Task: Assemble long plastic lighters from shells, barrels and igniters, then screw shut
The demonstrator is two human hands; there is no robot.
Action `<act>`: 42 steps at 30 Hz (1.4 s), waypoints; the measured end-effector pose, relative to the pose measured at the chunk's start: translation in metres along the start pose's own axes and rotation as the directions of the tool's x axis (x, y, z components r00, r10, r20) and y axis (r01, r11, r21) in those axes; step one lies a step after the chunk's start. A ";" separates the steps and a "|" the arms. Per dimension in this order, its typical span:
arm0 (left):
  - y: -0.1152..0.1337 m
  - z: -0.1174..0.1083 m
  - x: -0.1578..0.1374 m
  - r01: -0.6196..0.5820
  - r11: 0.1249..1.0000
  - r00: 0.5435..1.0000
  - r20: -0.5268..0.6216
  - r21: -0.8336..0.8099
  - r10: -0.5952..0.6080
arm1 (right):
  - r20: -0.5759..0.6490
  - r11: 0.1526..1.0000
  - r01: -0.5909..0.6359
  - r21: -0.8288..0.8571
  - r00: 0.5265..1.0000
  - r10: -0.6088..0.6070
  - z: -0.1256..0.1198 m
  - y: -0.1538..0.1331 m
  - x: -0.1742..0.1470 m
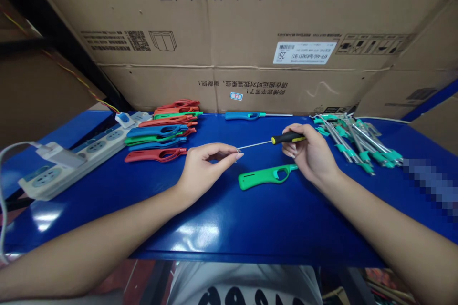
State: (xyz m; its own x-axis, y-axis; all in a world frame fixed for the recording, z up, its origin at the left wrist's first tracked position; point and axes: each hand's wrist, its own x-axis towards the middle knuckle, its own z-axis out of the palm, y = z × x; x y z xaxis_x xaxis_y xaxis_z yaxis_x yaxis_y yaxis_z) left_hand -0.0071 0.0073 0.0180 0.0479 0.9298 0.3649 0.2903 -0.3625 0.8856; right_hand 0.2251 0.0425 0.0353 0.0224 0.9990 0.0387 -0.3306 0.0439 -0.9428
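My right hand (309, 150) is closed round the black and yellow handle of a screwdriver (255, 144), its thin shaft pointing left. At the shaft's tip, the thumb and fingers of my left hand (205, 167) are pinched together. A tiny metallic bit shows between those fingertips, too small to name. Just below the screwdriver a green lighter body (259, 178) lies on the blue tabletop, its right end near my right hand. Farther back rests a blue lighter (241, 116) with a long metal tube.
Red, blue and green lighter bodies (155, 142) are stacked at the left, beside a white power strip (80, 164) with a plugged-in charger. Metal tubes with teal parts (352, 140) lie heaped at the right. A large cardboard box (214, 24) walls off the back of the blue table (200, 228).
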 end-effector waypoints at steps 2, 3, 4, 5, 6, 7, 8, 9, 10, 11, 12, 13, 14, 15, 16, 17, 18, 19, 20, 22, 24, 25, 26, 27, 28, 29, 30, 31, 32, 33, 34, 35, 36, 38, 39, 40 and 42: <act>0.001 -0.001 0.000 -0.057 0.996 0.998 -0.009 0.063 0.058 | 0.007 1.000 0.000 0.001 1.000 0.000 0.000 -0.001 0.000; 0.001 -0.002 0.000 -0.074 0.994 0.997 -0.009 0.075 0.075 | 0.011 1.000 -0.001 0.002 1.000 0.001 0.001 -0.001 -0.001; 0.000 -0.002 0.000 -0.084 0.993 0.996 -0.009 0.078 0.085 | 0.014 1.000 -0.001 0.005 1.000 0.001 0.001 -0.001 -0.001; 0.000 -0.002 0.000 -0.092 0.993 0.996 -0.011 0.077 0.093 | 0.016 1.000 -0.002 0.008 1.000 0.002 0.001 -0.001 -0.001; -0.001 -0.002 0.000 -0.102 0.992 0.995 -0.014 0.072 0.103 | 0.019 1.000 -0.003 0.011 1.000 0.002 0.000 -0.001 -0.001; -0.003 -0.002 0.000 -0.110 0.991 0.994 -0.019 0.070 0.111 | 0.022 1.000 -0.002 0.013 1.000 0.002 0.000 -0.001 -0.001; -0.004 -0.002 0.000 -0.117 0.991 0.993 -0.020 0.069 0.119 | 0.025 1.000 -0.001 0.014 1.000 0.001 0.000 -0.001 -0.001; -0.005 -0.002 0.000 -0.124 0.990 0.992 -0.020 0.065 0.125 | 0.028 1.000 -0.001 0.013 1.000 0.000 0.000 -0.001 -0.002; -0.005 -0.002 0.000 -0.131 0.989 0.991 -0.018 0.063 0.132 | 0.034 1.000 0.000 0.012 0.999 -0.001 0.000 -0.001 -0.002; -0.005 -0.002 0.000 -0.140 0.988 0.990 -0.014 0.059 0.141 | 0.039 1.000 0.001 0.010 0.999 -0.001 0.000 0.000 -0.002; -0.005 -0.002 0.000 -0.150 0.987 0.988 -0.009 0.057 0.151 | 0.042 1.000 0.000 0.010 0.999 -0.001 0.001 0.000 -0.002; -0.005 -0.002 0.000 -0.161 0.985 0.987 -0.002 0.054 0.162 | 0.041 1.000 0.000 0.011 0.999 -0.001 0.001 0.000 -0.002; -0.005 -0.002 0.000 -0.171 0.984 0.985 0.003 0.052 0.172 | 0.037 1.000 0.003 0.013 0.999 -0.003 0.001 0.000 -0.002; -0.005 -0.002 0.000 -0.178 0.983 0.984 0.008 0.052 0.178 | 0.030 1.000 0.008 0.017 1.000 -0.009 0.001 0.000 -0.001; -0.004 -0.003 0.000 -0.179 0.982 0.984 0.010 0.053 0.179 | 0.021 1.000 0.016 0.024 1.000 -0.016 0.000 -0.001 -0.001; -0.005 -0.003 0.000 -0.178 0.983 0.984 0.010 0.053 0.178 | 0.013 0.999 0.025 0.032 1.000 -0.025 0.000 -0.001 0.000; -0.005 -0.003 0.000 -0.175 0.983 0.985 0.010 0.055 0.174 | 0.007 0.999 0.034 0.041 0.999 -0.034 -0.001 -0.002 0.000; -0.005 -0.002 0.000 -0.172 0.983 0.985 0.012 0.058 0.171 | 0.001 0.998 0.042 0.050 0.999 -0.042 -0.001 -0.002 0.000; -0.006 -0.002 0.000 -0.169 0.984 0.986 0.016 0.062 0.168 | -0.001 0.997 0.048 0.055 0.999 -0.048 -0.002 -0.003 0.001; -0.007 -0.002 0.000 -0.166 0.984 0.986 0.024 0.066 0.164 | 0.012 0.997 0.055 0.054 0.998 -0.056 -0.003 -0.003 0.001; -0.007 -0.001 -0.001 -0.166 0.984 0.986 0.030 0.065 0.164 | 0.040 0.997 0.059 0.039 0.997 -0.061 -0.004 -0.003 0.002; -0.007 -0.001 -0.001 -0.167 0.984 0.986 0.033 0.065 0.165 | 0.054 0.998 0.063 0.028 0.996 -0.065 -0.004 -0.002 0.002; -0.007 -0.001 -0.001 -0.171 0.983 0.985 0.036 0.064 0.169 | 0.065 0.997 0.069 0.018 0.995 -0.070 -0.005 -0.002 0.002; -0.007 -0.001 -0.001 -0.175 0.983 0.984 0.040 0.064 0.172 | 0.072 0.997 0.075 0.010 0.995 -0.076 -0.005 -0.001 0.002; -0.007 -0.001 -0.001 -0.179 0.982 0.983 0.046 0.064 0.176 | 0.075 0.997 0.081 0.004 0.994 -0.081 -0.005 0.000 0.002; -0.006 -0.002 -0.001 -0.182 0.981 0.983 0.050 0.062 0.179 | 0.077 0.997 0.083 0.002 0.994 -0.083 -0.005 0.000 0.003; -0.006 -0.002 -0.001 -0.185 0.981 0.982 0.052 0.060 0.182 | 0.077 0.997 0.082 0.001 0.994 -0.082 -0.005 0.000 0.003; -0.006 -0.002 -0.001 -0.187 0.981 0.982 0.053 0.058 0.184 | 0.076 0.997 0.078 0.002 0.994 -0.077 -0.006 0.000 0.003; -0.006 -0.002 -0.001 -0.189 0.980 0.981 0.052 0.057 0.186 | 0.073 0.997 0.074 0.003 0.995 -0.074 -0.006 0.000 0.003; -0.005 -0.002 -0.001 -0.191 0.980 0.981 0.052 0.057 0.188 | 0.071 0.997 0.071 0.003 0.995 -0.071 -0.006 0.000 0.003; -0.005 -0.002 -0.001 -0.195 0.979 0.980 0.053 0.057 0.192 | 0.068 0.998 0.068 0.003 0.995 -0.068 -0.006 0.000 0.003; -0.005 -0.002 -0.001 -0.199 0.978 0.979 0.055 0.058 0.196 | 0.065 0.998 0.068 0.003 0.996 -0.068 -0.006 0.000 0.003; -0.004 -0.002 0.000 -0.205 0.977 0.978 0.058 0.059 0.202 | 0.060 0.997 0.074 0.002 0.995 -0.074 -0.006 0.000 0.003; -0.004 -0.002 0.000 -0.226 0.972 0.973 0.066 0.060 0.222 | 0.047 0.995 0.103 -0.003 0.994 -0.103 -0.005 -0.001 0.003; -0.003 -0.002 0.000 -0.242 0.968 0.969 0.071 0.062 0.238 | 0.042 0.992 0.125 -0.010 0.991 -0.125 -0.005 -0.002 0.003; -0.003 -0.002 0.000 -0.264 0.963 0.963 0.075 0.062 0.259 | 0.038 0.988 0.153 -0.020 0.988 -0.152 -0.005 -0.002 0.003; -0.002 -0.002 0.000 -0.311 0.948 0.949 0.084 0.064 0.306 | 0.041 0.977 0.206 -0.048 0.978 -0.204 -0.005 -0.004 0.003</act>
State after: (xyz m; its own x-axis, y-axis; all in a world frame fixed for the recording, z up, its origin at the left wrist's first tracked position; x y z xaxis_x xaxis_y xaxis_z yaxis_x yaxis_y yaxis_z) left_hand -0.0096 0.0085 0.0165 0.2141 0.7765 0.5926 0.3220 -0.6289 0.7077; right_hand 0.2309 0.0454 0.0375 0.0508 0.9685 0.2437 -0.2735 0.2482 -0.9293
